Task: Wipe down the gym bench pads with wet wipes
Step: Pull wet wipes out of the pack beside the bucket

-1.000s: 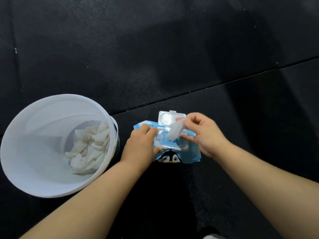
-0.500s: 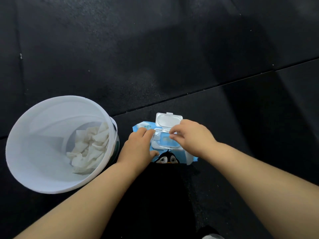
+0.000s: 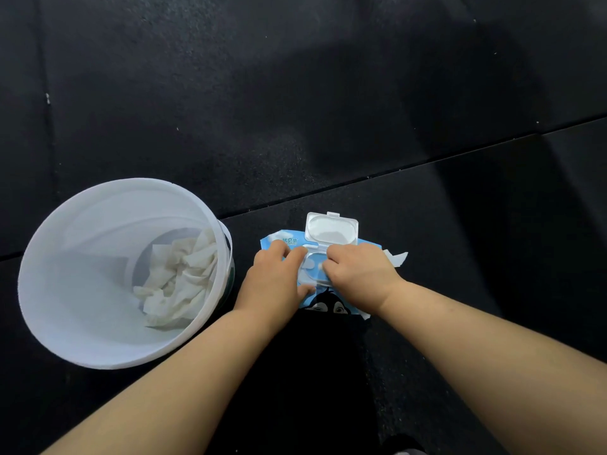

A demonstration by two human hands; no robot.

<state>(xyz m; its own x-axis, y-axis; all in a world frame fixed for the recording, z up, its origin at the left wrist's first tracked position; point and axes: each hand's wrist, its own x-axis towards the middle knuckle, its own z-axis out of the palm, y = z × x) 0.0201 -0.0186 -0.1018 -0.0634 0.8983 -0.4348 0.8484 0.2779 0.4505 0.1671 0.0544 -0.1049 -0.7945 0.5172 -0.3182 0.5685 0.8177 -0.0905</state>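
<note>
A blue wet wipes pack [image 3: 328, 305] with a penguin print lies on the black floor, its white flip lid [image 3: 331, 227] standing open. My left hand [image 3: 274, 280] presses down on the pack's left side, fingers over its top edge and thumb near the lower edge. My right hand [image 3: 359, 279] rests on the right side, its fingertips pinched at the opening on a small white bit of wet wipe [image 3: 318, 266]. A white wet wipe sheet [image 3: 398, 258] pokes out from under that hand. No bench pad is in view.
A white bucket [image 3: 49, 307] stands on the floor just left of the pack, with several crumpled used wipes [image 3: 179, 284] inside. Black rubber floor mats [image 3: 295, 110] with a seam running across fill the remaining view.
My right hand had a wipe lifted above the opening; it has come down onto the pack with its fingertips at the opening. My left hand has stayed on the pack.
</note>
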